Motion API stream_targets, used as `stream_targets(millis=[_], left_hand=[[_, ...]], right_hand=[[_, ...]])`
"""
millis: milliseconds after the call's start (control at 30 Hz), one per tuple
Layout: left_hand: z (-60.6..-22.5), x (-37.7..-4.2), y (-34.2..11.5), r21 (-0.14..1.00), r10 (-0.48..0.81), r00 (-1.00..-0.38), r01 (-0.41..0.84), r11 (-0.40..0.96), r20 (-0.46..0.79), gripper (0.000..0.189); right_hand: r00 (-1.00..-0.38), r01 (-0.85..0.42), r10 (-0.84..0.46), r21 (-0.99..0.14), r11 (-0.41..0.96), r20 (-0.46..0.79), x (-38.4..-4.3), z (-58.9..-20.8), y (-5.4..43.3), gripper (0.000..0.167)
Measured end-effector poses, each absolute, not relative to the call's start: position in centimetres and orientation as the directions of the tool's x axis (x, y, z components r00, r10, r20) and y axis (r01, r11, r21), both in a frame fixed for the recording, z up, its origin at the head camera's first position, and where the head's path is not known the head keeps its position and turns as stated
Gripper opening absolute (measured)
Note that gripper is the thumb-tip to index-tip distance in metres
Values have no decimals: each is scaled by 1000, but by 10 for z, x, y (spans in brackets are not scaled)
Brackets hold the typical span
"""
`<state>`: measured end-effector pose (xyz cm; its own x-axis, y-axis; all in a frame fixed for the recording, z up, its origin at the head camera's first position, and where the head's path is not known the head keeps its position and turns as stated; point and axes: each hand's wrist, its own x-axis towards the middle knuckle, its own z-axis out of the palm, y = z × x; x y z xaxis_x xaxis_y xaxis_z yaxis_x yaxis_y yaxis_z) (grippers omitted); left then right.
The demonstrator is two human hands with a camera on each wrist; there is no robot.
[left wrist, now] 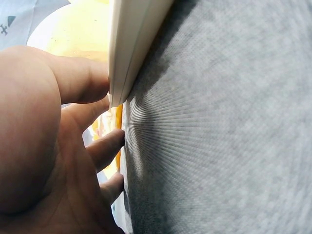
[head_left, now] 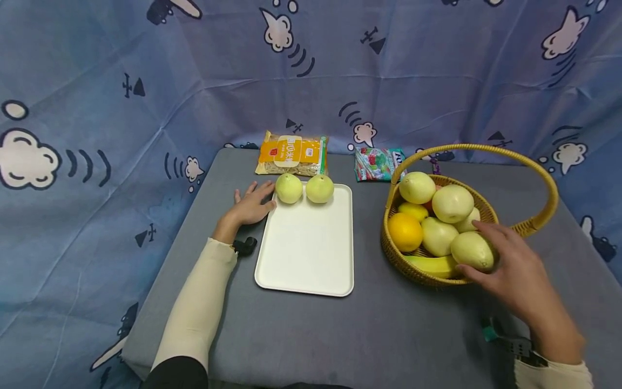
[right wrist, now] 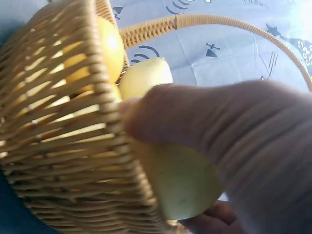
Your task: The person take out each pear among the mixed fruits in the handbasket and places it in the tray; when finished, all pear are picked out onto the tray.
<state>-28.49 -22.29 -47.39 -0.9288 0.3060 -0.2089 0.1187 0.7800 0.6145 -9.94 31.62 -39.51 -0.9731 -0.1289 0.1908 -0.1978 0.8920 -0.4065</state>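
Observation:
In the head view my right hand (head_left: 520,270) grips a pale green pear (head_left: 472,252) at the right side of a wicker basket (head_left: 403,267). The thumb lies along its near side and the fingers reach over the far side. The right wrist view shows this pear (right wrist: 183,183) partly hidden behind the thumb, just by the basket's rim. My left hand (head_left: 250,206) rests at the upper left edge of a white tray (head_left: 306,246), fingers spread and thumb touching the rim. Two round yellow-green fruits (head_left: 289,188) sit side by side at the tray's far end.
The basket also holds an orange (head_left: 405,232), a banana (head_left: 434,266) and several other pale fruits; its tall handle (head_left: 478,147) arches above. Behind the tray lies a yellow grain bag (head_left: 293,155), with a green packet (head_left: 375,163) further right. A patterned curtain (head_left: 291,97) hangs behind the table.

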Motion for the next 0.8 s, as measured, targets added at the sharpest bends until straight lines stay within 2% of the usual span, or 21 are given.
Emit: stream_targets(millis=[133, 267, 500, 633, 800], left_hand=[[-472, -284, -223, 610, 305, -929, 121, 783, -208, 67], [-472, -283, -223, 611, 306, -929, 122, 782, -206, 67], [-472, -282, -224, 622, 304, -932, 120, 774, -198, 67], [-472, -281, -223, 622, 308, -930, 122, 773, -200, 67], [-473, -282, -223, 617, 308, -931, 126, 776, -197, 67]], right_hand=[[-974, -147, -48, -453, 879, 222, -96, -400, 313, 91], [-957, -172, -41, -450, 876, 286, -95, -404, 313, 84], [-948, -192, -47, -446, 874, 315, -92, -408, 311, 96], [-941, -186, 5, -529, 828, 339, -88, -399, 302, 93], [-920, -290, -26, -638, 713, 390, -89, -380, 283, 90]])
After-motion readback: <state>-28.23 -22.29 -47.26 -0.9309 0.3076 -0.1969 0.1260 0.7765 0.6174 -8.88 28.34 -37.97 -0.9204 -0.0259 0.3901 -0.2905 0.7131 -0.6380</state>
